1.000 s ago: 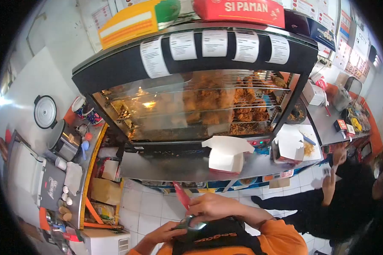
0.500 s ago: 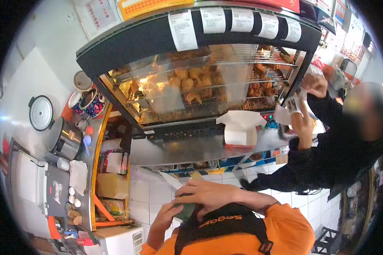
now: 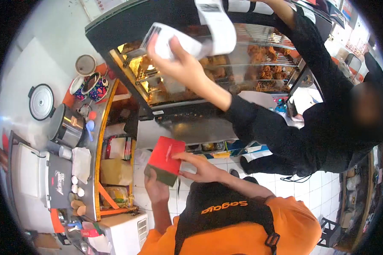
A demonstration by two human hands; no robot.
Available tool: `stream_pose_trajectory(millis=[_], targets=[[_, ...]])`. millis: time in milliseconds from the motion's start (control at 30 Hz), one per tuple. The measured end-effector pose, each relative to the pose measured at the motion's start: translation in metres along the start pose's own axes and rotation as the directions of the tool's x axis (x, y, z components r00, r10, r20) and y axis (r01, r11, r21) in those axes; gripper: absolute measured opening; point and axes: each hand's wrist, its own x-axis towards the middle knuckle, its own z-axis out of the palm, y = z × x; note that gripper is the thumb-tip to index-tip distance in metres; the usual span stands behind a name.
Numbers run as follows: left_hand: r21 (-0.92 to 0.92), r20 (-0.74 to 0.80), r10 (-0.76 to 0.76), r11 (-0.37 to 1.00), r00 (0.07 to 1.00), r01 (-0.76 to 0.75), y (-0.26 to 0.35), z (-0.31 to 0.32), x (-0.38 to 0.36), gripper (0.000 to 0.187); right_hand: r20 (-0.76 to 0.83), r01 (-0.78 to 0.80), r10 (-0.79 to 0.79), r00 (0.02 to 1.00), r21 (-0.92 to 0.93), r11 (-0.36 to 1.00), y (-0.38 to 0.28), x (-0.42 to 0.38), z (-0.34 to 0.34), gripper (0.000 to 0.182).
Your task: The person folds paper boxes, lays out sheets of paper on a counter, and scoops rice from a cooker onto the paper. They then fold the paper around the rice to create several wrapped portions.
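A red and dark green cardboard box is held in front of me at chest height, above the floor. My left hand grips its lower green part from below. On its right side, the fingers of my right hand press on the red face and edge, the thumb lower down. Just beyond is the steel counter below the glass food warmer, which has fried chicken on its racks.
A co-worker in black reaches across on the right, one hand holding up long printed receipts, the other at the warmer's top. The left counter carries a cooker, eggs and a scoop. Shelves stand below it.
The box, folded low against my apron before, is now raised and opened into shape. The co-worker's arms have moved up and across, and a hand now holds the receipts.
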Motion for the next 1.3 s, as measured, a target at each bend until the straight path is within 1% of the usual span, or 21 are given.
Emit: stream_pose_trajectory(millis=[33, 67, 100, 133, 200, 267, 333, 433, 467, 533, 567, 600, 667, 733, 867, 900, 1033, 1133, 1167, 1267, 1300], targets=[[-0.080, -0.012, -0.022, 0.997, 1.000, 0.021, -0.007, -0.010, 0.004, 0.041, 0.010, 0.002, -0.002, 1.000, 0.012, 1.000, -0.010, -0.001, 0.004, 0.066], [-0.162, -0.023, -0.044, 0.986, 0.999, 0.040, -0.011, -0.017, 0.006, 0.042, 0.019, 0.120, -0.119, 0.993, -0.120, 0.985, -0.008, 0.001, 0.007, 0.065], [-0.160, 0.006, -0.078, 0.984, 0.997, 0.078, -0.010, -0.014, 0.003, 0.043, 0.045, 0.237, -0.233, 0.971, -0.243, 0.941, -0.004, 0.005, 0.012, 0.063], [-0.159, -0.040, -0.060, 0.986, 0.997, 0.053, -0.012, -0.013, -0.001, 0.043, 0.090, 0.352, -0.343, 0.935, -0.356, 0.866, 0.001, 0.006, 0.018, 0.062], [-0.152, -0.127, -0.017, 0.988, 0.992, -0.003, -0.015, -0.012, -0.008, 0.043, 0.077, 0.354, -0.350, 0.934, -0.344, 0.870, 0.002, 0.010, 0.026, 0.063], [-0.182, -0.135, -0.009, 0.983, 0.991, -0.016, -0.011, -0.017, -0.010, 0.042, 0.233, 0.315, -0.251, 0.940, -0.298, 0.901, -0.005, 0.012, 0.034, 0.063], [-0.238, -0.157, -0.062, 0.971, 0.986, 0.023, 0.001, -0.022, -0.012, 0.042, 0.245, 0.466, -0.401, 0.883, -0.349, 0.813, -0.002, 0.016, 0.043, 0.060], [-0.269, -0.102, -0.046, 0.963, 0.994, 0.017, 0.010, -0.029, -0.012, 0.041, 0.299, 0.531, -0.440, 0.847, -0.425, 0.733, -0.010, 0.027, 0.046, 0.058], [-0.281, -0.087, -0.038, 0.960, 0.996, 0.012, 0.012, -0.028, -0.012, 0.041, 0.415, 0.615, -0.454, 0.788, -0.508, 0.603, -0.020, 0.035, 0.040, 0.057], [-0.217, -0.083, 0.063, 0.973, 0.995, -0.079, 0.013, -0.021, -0.013, 0.035, 0.404, 0.623, -0.477, 0.781, -0.557, 0.549, -0.018, 0.042, 0.047, 0.053], [-0.144, -0.118, 0.114, 0.981, 0.986, -0.131, 0.012, -0.021, -0.012, 0.034, 0.399, 0.599, -0.446, 0.801, -0.538, 0.593, -0.028, 0.046, 0.043, 0.045], [-0.064, -0.149, 0.152, 0.985, 0.977, -0.163, 0.012, -0.021, -0.013, 0.032, 0.321, 0.592, -0.498, 0.806, -0.467, 0.657, -0.024, 0.051, 0.049, 0.042], [-0.053, -0.166, 0.130, 0.989, 0.977, -0.141, 0.017, -0.021, -0.011, 0.028, 0.364, 0.555, -0.428, 0.827, -0.413, 0.722, -0.022, 0.046, 0.053, 0.040], [-0.104, -0.097, 0.080, 0.990, 0.992, -0.090, 0.026, -0.026, -0.003, 0.029, 0.297, 0.539, -0.450, 0.843, -0.456, 0.709, -0.020, 0.039, 0.065, 0.041], [-0.028, -0.146, 0.004, 1.000, 0.989, -0.008, 0.030, -0.020, 0.010, 0.037, 0.253, 0.502, -0.433, 0.865, -0.444, 0.742, -0.016, 0.031, 0.071, 0.037], [0.004, -0.087, -0.011, 1.000, 0.996, 0.011, 0.033, -0.021, 0.010, 0.041, 0.239, 0.507, -0.448, 0.861, -0.472, 0.722, -0.015, 0.030, 0.072, 0.038], [-0.095, -0.012, -0.060, 0.994, 0.998, 0.059, 0.014, -0.011, 0.008, 0.044, 0.205, 0.437, -0.401, 0.893, -0.614, 0.658, -0.004, 0.025, 0.068, 0.045], [-0.051, -0.006, -0.137, 0.989, 0.991, 0.137, -0.006, -0.012, 0.009, 0.044, 0.120, 0.292, -0.295, 0.948, -0.699, 0.653, -0.010, 0.019, 0.064, 0.050], [-0.106, 0.027, -0.139, 0.984, 0.990, 0.141, -0.002, 0.005, 0.004, 0.042, 0.090, 0.281, -0.319, 0.944, -0.727, 0.627, -0.011, 0.017, 0.059, 0.051], [0.104, 0.249, -0.115, 0.990, 0.962, 0.091, -0.013, 0.003, 0.017, 0.040, -0.178, 0.036, -0.179, 0.968, -0.603, 0.797, -0.001, 0.008, 0.055, 0.051], [0.109, 0.264, -0.050, 0.994, 0.963, 0.021, -0.016, 0.010, 0.018, 0.030, -0.217, -0.020, -0.125, 0.968, -0.564, 0.825, -0.003, 0.003, 0.046, 0.058]])
